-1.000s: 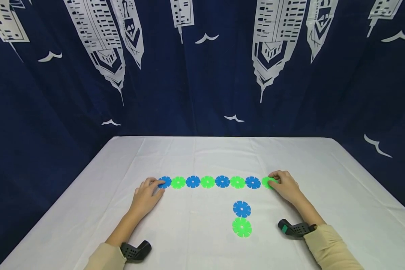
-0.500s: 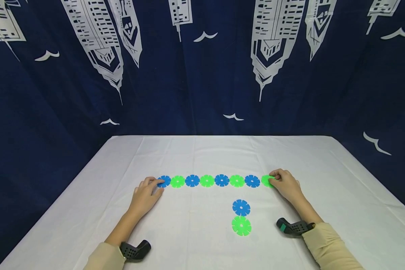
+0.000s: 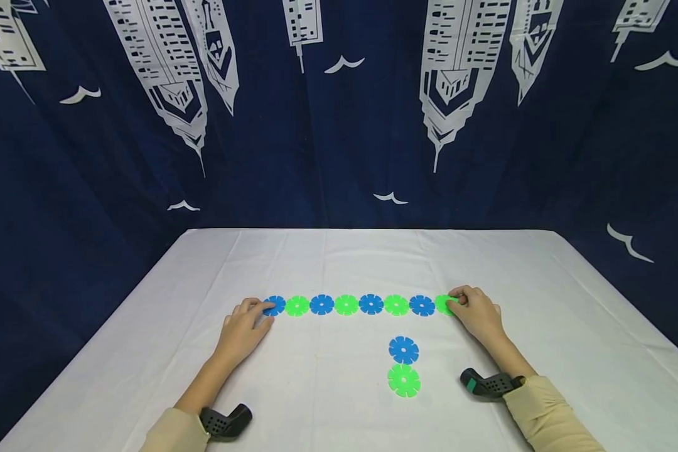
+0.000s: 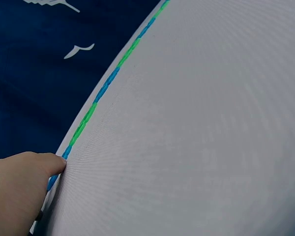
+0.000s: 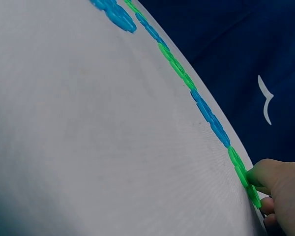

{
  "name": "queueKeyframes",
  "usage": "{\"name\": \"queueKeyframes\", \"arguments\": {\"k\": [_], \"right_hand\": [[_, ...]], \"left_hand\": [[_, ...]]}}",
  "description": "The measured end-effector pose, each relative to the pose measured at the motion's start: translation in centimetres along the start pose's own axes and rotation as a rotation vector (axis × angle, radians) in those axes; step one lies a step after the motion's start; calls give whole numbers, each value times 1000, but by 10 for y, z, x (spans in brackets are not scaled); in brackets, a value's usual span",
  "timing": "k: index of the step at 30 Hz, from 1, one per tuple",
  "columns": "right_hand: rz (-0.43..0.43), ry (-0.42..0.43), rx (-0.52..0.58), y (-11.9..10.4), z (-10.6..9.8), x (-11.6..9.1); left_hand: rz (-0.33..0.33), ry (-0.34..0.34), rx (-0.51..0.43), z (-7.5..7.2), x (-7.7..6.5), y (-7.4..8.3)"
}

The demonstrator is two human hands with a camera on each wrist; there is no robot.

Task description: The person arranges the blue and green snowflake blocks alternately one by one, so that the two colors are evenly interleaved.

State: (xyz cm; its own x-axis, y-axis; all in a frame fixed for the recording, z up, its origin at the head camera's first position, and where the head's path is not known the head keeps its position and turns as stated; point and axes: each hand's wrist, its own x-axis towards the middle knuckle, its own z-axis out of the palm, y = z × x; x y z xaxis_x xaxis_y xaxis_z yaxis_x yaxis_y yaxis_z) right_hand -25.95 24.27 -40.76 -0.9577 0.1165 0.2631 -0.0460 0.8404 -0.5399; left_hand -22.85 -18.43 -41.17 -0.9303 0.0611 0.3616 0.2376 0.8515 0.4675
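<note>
A straight row of flat, notched plastic discs in alternating blue and green lies across the white table. My left hand [image 3: 244, 329] rests fingertips on the blue disc [image 3: 275, 306] at the left end; its thumb lies close to the near edge. At the right end, my right hand [image 3: 479, 314] pinches the outer edge of a green notched disc [image 3: 443, 305] between thumb and fingers. That disc lies flat against the neighbouring blue disc [image 3: 422, 306]. In the right wrist view the thumb is on the green disc [image 5: 238, 164], and the other fingers are partly hidden.
Nearer the person, a loose blue disc [image 3: 403, 349] and a green disc [image 3: 403, 380] lie edge to edge. A dark blue curtain [image 3: 328, 144] with white prints hangs behind the table [image 3: 344, 260]. Black wrist cameras sit on both wrists.
My right hand has slid the end green disc slightly left, closing the small gap to the blue disc beside it. My left hand has stayed on the left end disc.
</note>
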Motion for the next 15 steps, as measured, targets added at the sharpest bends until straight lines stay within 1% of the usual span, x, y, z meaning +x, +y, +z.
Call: {"name": "queueKeyframes", "arguments": {"k": [2,6,9,11,13,15], "right_hand": [[-2,1,2,-1,-1,-1],[-5,2,29,-3,-5,-2],[-26,14,46,-7,-10,-1],[-56,16,50,-9,-13,0],[-91,-1,51,-13,-16,1],[-123,-45,63,-18,-21,1]], "left_hand": [[-23,-25,-7,1,2,0],[-46,-67,12,1,5,-1],[-53,-85,22,1,5,-1],[-53,-88,26,0,5,-2],[-53,-87,22,0,4,-2],[-56,-86,21,1,4,-3]]}}
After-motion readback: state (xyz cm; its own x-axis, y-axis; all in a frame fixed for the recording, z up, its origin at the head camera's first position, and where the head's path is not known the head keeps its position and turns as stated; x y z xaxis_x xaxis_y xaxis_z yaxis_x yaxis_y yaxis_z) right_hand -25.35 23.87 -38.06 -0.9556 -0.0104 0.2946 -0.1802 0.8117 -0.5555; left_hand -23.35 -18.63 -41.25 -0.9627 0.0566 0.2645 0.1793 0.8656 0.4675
